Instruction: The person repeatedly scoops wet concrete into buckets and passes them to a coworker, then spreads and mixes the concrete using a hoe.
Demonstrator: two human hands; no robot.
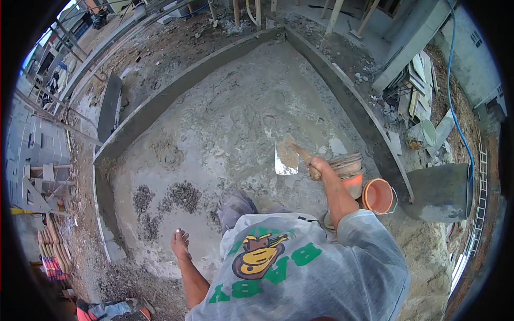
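My right hand [318, 167] is closed around the wooden handle of a trowel [289, 159]. Grey mortar sticks to part of its blade, and the rest shines with reflected light. The blade is over wet grey cement [241, 123] spread across the floor. Close beside my right forearm stands a cement-crusted bucket [345, 170] with orange lower down. An orange bucket [378, 196] with a wire handle is a little farther right. My left hand [181, 244] hangs at the lower left with loosely bent fingers and nothing in it. Dark gravel [181, 197] lies in patches ahead of it.
Low form walls [176, 85] border the cement, meeting in a far corner. On the right are a large dark tub [440, 191], scrap boards [420, 85], a blue hose [453, 101] and a ladder [480, 187]. Wooden props [334, 16] rise at the back. Another person's leg [110, 310] shows lower left.
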